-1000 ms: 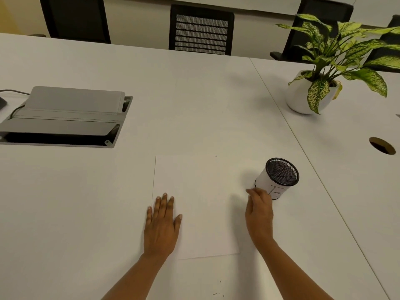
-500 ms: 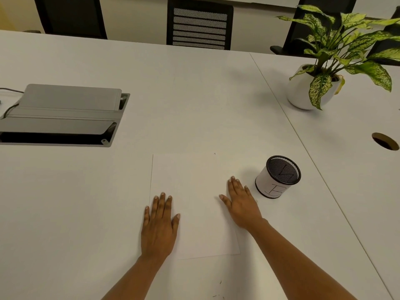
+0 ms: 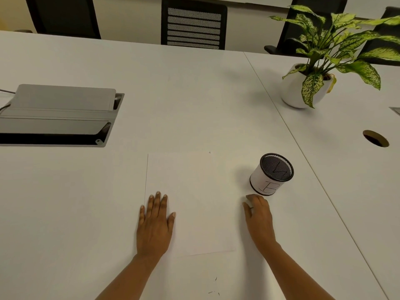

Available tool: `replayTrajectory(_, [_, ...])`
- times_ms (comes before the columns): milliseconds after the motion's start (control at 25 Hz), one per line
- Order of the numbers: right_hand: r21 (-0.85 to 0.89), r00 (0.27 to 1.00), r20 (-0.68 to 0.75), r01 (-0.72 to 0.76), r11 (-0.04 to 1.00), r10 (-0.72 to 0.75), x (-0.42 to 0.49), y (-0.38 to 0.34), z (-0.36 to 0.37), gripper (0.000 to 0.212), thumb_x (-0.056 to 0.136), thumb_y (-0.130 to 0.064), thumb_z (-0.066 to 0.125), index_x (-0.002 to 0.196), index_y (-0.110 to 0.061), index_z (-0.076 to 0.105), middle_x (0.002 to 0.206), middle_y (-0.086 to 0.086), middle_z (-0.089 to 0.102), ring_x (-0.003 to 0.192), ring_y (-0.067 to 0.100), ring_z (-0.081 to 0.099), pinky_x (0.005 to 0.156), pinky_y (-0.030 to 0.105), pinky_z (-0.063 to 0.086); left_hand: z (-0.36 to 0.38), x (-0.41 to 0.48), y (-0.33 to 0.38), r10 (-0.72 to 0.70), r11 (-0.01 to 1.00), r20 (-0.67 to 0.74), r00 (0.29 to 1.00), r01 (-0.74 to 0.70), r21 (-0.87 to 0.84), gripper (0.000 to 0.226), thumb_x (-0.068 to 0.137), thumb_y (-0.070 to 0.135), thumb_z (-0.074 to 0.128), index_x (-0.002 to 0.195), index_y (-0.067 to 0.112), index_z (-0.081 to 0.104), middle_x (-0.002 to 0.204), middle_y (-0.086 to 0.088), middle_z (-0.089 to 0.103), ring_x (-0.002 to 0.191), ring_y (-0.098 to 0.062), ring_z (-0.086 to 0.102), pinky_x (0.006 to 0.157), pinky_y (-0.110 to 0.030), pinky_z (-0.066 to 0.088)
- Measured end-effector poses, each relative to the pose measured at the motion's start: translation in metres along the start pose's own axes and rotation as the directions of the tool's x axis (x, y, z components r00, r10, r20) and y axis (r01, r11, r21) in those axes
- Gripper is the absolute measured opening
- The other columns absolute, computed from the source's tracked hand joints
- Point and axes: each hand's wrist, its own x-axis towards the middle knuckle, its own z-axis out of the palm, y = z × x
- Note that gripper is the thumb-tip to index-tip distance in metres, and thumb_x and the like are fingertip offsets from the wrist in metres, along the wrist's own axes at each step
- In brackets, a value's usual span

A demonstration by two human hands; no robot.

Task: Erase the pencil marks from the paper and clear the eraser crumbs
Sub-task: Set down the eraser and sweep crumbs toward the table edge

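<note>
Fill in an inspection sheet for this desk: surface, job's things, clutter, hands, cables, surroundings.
Surface: white table, with a seam and a round hole at right.
Job's things: paper lies flat, no marks visible; dark specks on the table nearer the person.
Clutter: mesh cup right of the paper; potted plant far right.
Hands: left hand flat across the paper's left edge; right hand on the table beside the cup, fingers curled, contents unclear.
Cables: grey cable at the open cable box, far left.
Surroundings: black chairs behind the table.
</note>
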Motion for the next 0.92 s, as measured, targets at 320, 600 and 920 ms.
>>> replayTrajectory(320, [-0.038, 0.992, -0.032, 0.118, 0.992, -0.119, 0.012, -0.014, 0.0, 0.029, 0.083, 0.008, 0.053, 0.108, -0.002, 0.061, 0.12, 0.013, 0.059, 0.112, 0.027, 0.054, 0.095, 0.025, 0.035, -0.001, 0.0, 0.0, -0.004, 1.0, 0.011, 1.0, 0.003, 0.005, 0.065, 0.098, 0.044, 0.006, 0.131, 0.004, 0.046, 0.135, -0.014, 0.05, 0.125, -0.026, 0.046, 0.11, -0.031, 0.005])
replayTrajectory(600, [-0.076, 0.87, 0.479, 0.175, 0.982, -0.118, 0.048, -0.038, 0.025, 0.055, 0.097, -0.036, 0.029, 0.143, -0.008, 0.014, 0.154, 0.006, 0.008, 0.141, 0.016, 0.002, 0.112, 0.026, 0.003, -0.001, 0.0, 0.001, -0.006, 1.0, 0.018, 1.0, 0.006, 0.011, 0.065, 0.098, 0.044, 0.006, 0.131, 0.005, 0.047, 0.135, -0.013, 0.049, 0.124, -0.027, 0.047, 0.109, -0.031, 0.004])
replayTrajectory(920, [-0.076, 0.866, 0.46, 0.262, 0.962, -0.199, -0.023, -0.014, -0.016, 0.082, 0.081, -0.069, 0.01, 0.131, -0.015, 0.046, 0.14, -0.009, 0.036, 0.129, -0.002, 0.03, 0.104, 0.012, 0.02, -0.004, -0.001, 0.002, -0.012, 1.0, 0.021, 1.0, 0.011, 0.016, 0.067, 0.098, 0.044, 0.005, 0.13, 0.004, 0.047, 0.135, -0.014, 0.05, 0.123, -0.03, 0.049, 0.109, -0.03, 0.004])
